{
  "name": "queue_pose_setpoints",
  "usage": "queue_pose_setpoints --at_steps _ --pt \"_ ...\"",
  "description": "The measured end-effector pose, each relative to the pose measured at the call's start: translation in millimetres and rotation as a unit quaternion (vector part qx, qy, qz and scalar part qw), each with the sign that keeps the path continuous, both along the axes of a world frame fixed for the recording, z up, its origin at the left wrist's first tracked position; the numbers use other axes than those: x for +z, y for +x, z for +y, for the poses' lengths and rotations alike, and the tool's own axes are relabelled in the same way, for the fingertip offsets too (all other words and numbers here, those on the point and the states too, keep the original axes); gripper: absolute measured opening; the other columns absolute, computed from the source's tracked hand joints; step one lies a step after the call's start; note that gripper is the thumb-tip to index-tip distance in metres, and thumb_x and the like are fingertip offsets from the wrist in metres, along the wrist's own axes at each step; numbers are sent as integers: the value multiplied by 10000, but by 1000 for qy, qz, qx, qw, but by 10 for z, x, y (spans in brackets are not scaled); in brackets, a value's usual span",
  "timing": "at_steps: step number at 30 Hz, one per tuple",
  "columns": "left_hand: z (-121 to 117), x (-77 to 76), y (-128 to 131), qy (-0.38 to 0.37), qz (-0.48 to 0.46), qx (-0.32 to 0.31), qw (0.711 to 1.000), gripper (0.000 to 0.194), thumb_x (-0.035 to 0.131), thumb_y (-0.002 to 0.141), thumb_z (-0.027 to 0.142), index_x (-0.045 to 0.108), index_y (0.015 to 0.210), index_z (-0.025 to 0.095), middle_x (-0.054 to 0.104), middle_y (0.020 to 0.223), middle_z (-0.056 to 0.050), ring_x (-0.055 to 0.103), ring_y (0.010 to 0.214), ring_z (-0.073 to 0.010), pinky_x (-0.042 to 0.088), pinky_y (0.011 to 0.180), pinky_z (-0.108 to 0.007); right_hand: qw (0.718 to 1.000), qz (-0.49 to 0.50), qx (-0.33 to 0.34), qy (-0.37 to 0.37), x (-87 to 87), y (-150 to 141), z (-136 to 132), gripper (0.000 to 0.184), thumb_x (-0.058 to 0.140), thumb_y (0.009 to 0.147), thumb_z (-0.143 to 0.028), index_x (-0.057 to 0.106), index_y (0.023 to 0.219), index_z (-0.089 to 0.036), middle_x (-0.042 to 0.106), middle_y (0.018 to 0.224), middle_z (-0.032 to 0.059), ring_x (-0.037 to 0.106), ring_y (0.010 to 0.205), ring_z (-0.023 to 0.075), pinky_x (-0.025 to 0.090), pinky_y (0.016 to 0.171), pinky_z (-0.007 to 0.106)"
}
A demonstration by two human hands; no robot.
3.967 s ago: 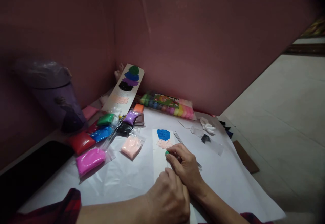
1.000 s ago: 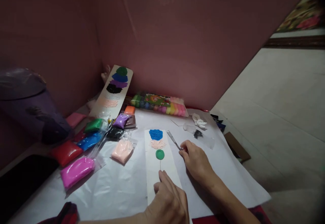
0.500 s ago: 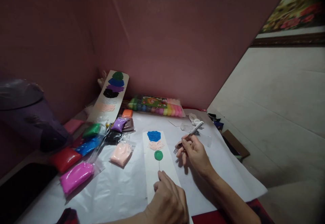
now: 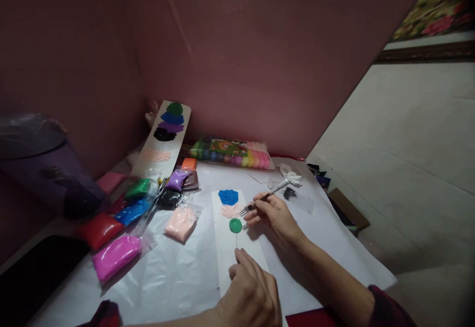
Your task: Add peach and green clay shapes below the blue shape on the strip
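My right hand (image 4: 274,218) is closed around a small metal fork (image 4: 277,188). Its ridged handle points up and away, and its tines hang over the right edge of a long white card (image 4: 227,260), beside the pale peach patch (image 4: 231,211). A flat green clay disc (image 4: 235,225) lies on the card just below that patch, at the top of a thin drawn line. Above the peach sits a textured blue clay patch (image 4: 228,197). My left hand (image 4: 254,287) has its fingers bent together, pressing the card down near the line's lower end.
Bagged clay in several colours, such as pink (image 4: 117,257) and peach (image 4: 180,223), lies left. A finished-looking card (image 4: 163,139) leans behind, beside a clay pack (image 4: 232,154). Black clay on clear plastic (image 4: 289,193) and white clay (image 4: 291,174) lie right. A purple container (image 4: 55,168) stands far left.
The green piece has gone from my right fingers onto the card as a flat disc. My right hand has picked up the fork, turned it and brought its tines left to the card.
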State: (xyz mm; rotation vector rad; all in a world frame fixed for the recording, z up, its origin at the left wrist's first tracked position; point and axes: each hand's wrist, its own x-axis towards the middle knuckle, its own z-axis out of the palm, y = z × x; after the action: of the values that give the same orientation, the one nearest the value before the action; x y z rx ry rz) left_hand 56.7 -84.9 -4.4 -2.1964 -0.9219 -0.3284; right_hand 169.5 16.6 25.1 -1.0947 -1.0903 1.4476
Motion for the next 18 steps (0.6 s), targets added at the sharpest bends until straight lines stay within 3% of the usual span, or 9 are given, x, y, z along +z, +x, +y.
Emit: queue_pose_setpoints --at_steps 4,9,18 --pt "1 -36 7 6 -2 4 1000 224 502 744 184 611 840 13 685 835 -269 672 739 -365 366 449 -311 998 38 31 -36 -3 5 -39 321 719 725 -332 454 808 -172 673 707 41 661 579 129 549 554 221" --pt "-11 -91 21 18 19 21 999 226 497 751 188 600 854 15 684 835 -271 668 759 -369 381 483 -333 998 -57 5 36 -91 -75 -74 307 676 755 -361 453 864 -180 577 476 -56 533 345 105 427 331 178" --pt "6 -73 22 10 12 15 1000 212 539 742 213 609 831 33 691 826 -254 672 730 -355 377 452 -311 990 -116 -5 84 -291 -140 -79 218 622 803 -353 489 834 -183 512 501 -75 474 360 74 365 324 162"
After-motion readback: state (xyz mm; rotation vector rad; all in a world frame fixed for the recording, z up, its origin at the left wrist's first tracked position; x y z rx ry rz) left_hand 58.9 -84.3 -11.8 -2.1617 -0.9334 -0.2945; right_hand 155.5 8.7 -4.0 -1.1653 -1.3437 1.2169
